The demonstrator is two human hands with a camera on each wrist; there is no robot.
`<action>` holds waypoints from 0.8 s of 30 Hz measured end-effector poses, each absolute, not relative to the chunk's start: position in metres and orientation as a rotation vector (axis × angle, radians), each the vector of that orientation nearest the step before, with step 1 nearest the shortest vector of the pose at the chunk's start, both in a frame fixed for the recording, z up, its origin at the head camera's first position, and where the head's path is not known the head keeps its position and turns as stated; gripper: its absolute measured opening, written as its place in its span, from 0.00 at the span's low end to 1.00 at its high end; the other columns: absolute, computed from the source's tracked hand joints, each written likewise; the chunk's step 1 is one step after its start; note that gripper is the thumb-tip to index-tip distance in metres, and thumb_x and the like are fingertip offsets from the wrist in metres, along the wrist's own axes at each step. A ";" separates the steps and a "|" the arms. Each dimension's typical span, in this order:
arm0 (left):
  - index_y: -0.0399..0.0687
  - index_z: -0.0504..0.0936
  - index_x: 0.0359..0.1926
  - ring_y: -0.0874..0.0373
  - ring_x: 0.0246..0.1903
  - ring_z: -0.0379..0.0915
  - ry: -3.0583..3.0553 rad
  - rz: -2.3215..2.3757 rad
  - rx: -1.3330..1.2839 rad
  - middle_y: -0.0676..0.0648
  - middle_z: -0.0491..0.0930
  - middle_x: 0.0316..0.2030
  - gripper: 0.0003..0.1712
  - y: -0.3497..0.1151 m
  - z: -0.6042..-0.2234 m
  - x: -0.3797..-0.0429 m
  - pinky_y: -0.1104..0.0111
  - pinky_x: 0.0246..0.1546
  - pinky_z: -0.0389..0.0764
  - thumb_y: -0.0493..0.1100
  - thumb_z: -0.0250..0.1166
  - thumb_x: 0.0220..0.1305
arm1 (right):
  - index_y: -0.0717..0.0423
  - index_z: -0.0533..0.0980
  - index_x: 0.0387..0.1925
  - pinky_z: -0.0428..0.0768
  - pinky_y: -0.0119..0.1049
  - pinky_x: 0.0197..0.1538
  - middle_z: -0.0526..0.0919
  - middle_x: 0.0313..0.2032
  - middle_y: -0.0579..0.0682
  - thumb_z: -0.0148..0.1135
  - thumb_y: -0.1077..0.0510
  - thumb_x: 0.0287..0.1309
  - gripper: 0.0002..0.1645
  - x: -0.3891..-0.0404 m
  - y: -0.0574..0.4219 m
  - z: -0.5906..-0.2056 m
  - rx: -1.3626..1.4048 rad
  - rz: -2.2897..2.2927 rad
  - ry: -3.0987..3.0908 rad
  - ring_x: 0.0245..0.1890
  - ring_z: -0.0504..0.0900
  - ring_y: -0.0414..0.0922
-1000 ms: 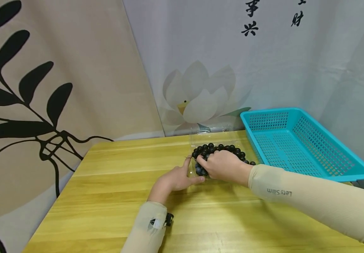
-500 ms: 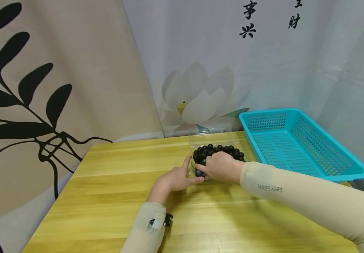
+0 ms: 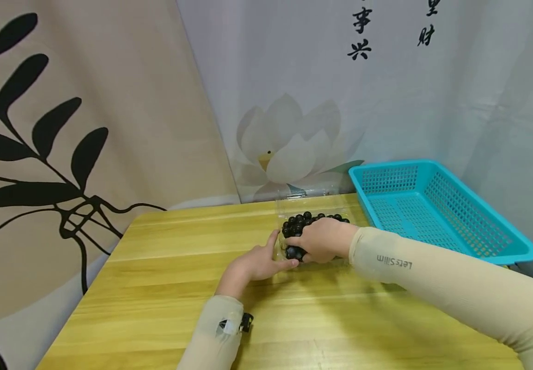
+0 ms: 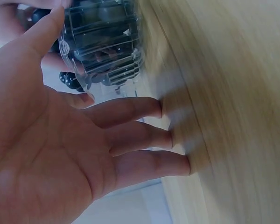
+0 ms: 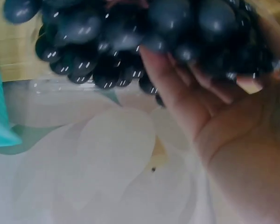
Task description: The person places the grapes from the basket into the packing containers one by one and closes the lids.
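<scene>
A bunch of dark grapes (image 3: 295, 224) lies in a clear plastic box (image 3: 294, 207) whose lid stands open toward the curtain. My right hand (image 3: 326, 239) grips the bunch from above. In the right wrist view, its fingers (image 5: 170, 88) curl round the grapes (image 5: 79, 28), and part of them hides behind the fruit. My left hand (image 3: 254, 264) steadies the box's left end, index finger on the far corner and thumb on the near one. Seen from the left wrist, the box (image 4: 102, 39) shows ribbed walls, while the hand's other fingers (image 4: 144, 163) stretch straight down to the tabletop.
A turquoise perforated basket (image 3: 437, 167) stands on the right, close behind the right forearm. The wooden table (image 3: 169, 267) extends left and toward me. A printed curtain (image 3: 294, 67) hangs right behind the table's far edge.
My right hand has shifted slightly left and closed further over the grapes, its thumb now showing at the near side. Grapes seen earlier beyond its wrist are no longer visible. The left hand stays put.
</scene>
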State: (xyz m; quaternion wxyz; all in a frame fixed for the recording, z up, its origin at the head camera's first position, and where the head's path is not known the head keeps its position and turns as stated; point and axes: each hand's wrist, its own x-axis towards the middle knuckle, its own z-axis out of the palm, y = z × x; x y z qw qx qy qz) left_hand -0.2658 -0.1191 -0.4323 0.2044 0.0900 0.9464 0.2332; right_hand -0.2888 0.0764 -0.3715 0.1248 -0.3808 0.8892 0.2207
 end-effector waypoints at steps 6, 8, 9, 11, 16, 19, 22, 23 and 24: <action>0.63 0.31 0.87 0.31 0.75 0.67 2.638 0.653 0.235 0.31 0.76 0.71 0.67 -0.123 -0.433 -0.266 0.35 0.73 0.70 0.82 0.59 0.65 | 0.36 0.56 0.85 0.85 0.53 0.61 0.90 0.43 0.49 0.59 0.38 0.77 0.42 -0.296 0.090 -0.341 -0.920 0.376 2.502 0.43 0.90 0.48; 0.63 0.30 0.87 0.31 0.74 0.68 2.637 0.650 0.238 0.30 0.76 0.71 0.67 -0.123 -0.432 -0.265 0.36 0.73 0.71 0.82 0.59 0.65 | 0.41 0.58 0.84 0.84 0.54 0.64 0.89 0.56 0.52 0.60 0.39 0.77 0.42 -0.297 0.097 -0.331 -0.914 0.311 2.498 0.53 0.89 0.50; 0.63 0.30 0.87 0.31 0.74 0.69 2.635 0.652 0.239 0.30 0.76 0.70 0.68 -0.124 -0.431 -0.265 0.37 0.73 0.71 0.81 0.59 0.65 | 0.45 0.59 0.83 0.83 0.54 0.66 0.86 0.61 0.53 0.61 0.40 0.77 0.42 -0.298 0.101 -0.327 -0.913 0.284 2.495 0.57 0.88 0.51; 0.62 0.30 0.87 0.32 0.72 0.71 2.632 0.653 0.245 0.30 0.78 0.69 0.68 -0.124 -0.431 -0.264 0.38 0.73 0.72 0.81 0.60 0.66 | 0.53 0.66 0.78 0.84 0.52 0.63 0.85 0.63 0.54 0.63 0.40 0.75 0.39 -0.298 0.109 -0.319 -0.903 0.271 2.497 0.59 0.87 0.52; 0.61 0.30 0.87 0.33 0.66 0.78 2.632 0.659 0.258 0.31 0.84 0.62 0.68 -0.124 -0.429 -0.263 0.40 0.72 0.74 0.81 0.60 0.66 | 0.52 0.83 0.44 0.77 0.41 0.38 0.85 0.35 0.46 0.72 0.42 0.68 0.19 -0.298 0.127 -0.317 -0.784 0.364 2.474 0.32 0.82 0.43; 0.61 0.30 0.87 0.34 0.64 0.79 2.626 0.660 0.260 0.32 0.85 0.60 0.68 -0.123 -0.428 -0.262 0.40 0.72 0.74 0.81 0.60 0.66 | 0.52 0.82 0.44 0.76 0.40 0.36 0.83 0.34 0.45 0.75 0.44 0.65 0.18 -0.296 0.135 -0.327 -0.718 0.392 2.453 0.31 0.80 0.41; 0.61 0.30 0.87 0.35 0.61 0.81 2.620 0.659 0.269 0.33 0.86 0.58 0.68 -0.123 -0.427 -0.261 0.40 0.70 0.76 0.81 0.60 0.66 | 0.60 0.78 0.63 0.83 0.42 0.42 0.88 0.46 0.49 0.77 0.47 0.64 0.33 -0.295 0.139 -0.337 -0.705 0.392 2.458 0.37 0.86 0.43; 0.61 0.30 0.87 0.36 0.60 0.82 2.620 0.659 0.272 0.33 0.86 0.57 0.68 -0.122 -0.427 -0.261 0.40 0.70 0.76 0.81 0.60 0.66 | 0.62 0.74 0.69 0.85 0.42 0.44 0.88 0.49 0.51 0.77 0.48 0.64 0.39 -0.295 0.140 -0.339 -0.714 0.398 2.459 0.38 0.87 0.44; 0.61 0.29 0.87 0.36 0.59 0.83 2.621 0.657 0.277 0.34 0.87 0.56 0.68 -0.122 -0.427 -0.262 0.40 0.70 0.77 0.81 0.60 0.66 | 0.63 0.70 0.73 0.85 0.42 0.44 0.88 0.50 0.53 0.77 0.49 0.64 0.44 -0.295 0.140 -0.341 -0.720 0.402 2.459 0.38 0.87 0.43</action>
